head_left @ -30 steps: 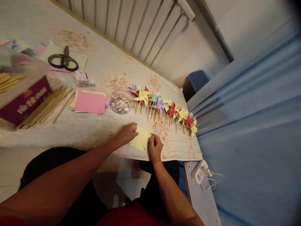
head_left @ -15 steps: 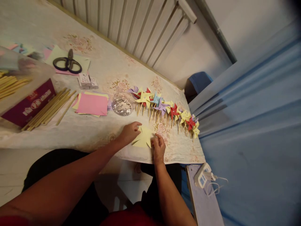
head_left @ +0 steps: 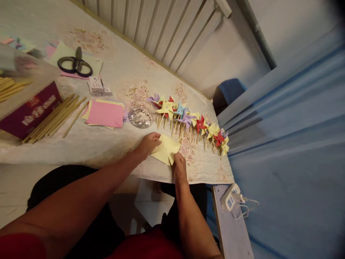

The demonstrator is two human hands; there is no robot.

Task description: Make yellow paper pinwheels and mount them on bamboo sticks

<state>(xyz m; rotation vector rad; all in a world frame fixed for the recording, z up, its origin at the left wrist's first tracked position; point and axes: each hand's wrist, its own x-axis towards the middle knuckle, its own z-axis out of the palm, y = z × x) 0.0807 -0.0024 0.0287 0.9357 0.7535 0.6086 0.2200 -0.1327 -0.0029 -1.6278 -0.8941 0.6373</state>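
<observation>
A square of yellow paper [head_left: 166,150], slit in from its corners, is held just over the flowered tablecloth near the table's front edge. My left hand [head_left: 151,142] grips its left side between thumb and fingers. On the right, my right hand [head_left: 180,163] is closed on the lower right corner. Behind the paper lies a row of finished paper pinwheels [head_left: 186,119] on sticks, in yellow, red, purple and blue. A clear round container [head_left: 140,117] of small shiny metal pieces stands just beyond my left hand.
Left of the container lies a stack of coloured paper [head_left: 105,113], then loose sticks [head_left: 55,118] beside a purple-labelled box [head_left: 32,109]. Scissors [head_left: 76,65] rest on more paper near small white boxes [head_left: 98,86]. A power strip [head_left: 231,197] sits on a ledge at the right.
Both hands have closed on the yellow paper and it is now tilted up a little. My right hand's fingers have curled in at its corner. The view has shifted slightly.
</observation>
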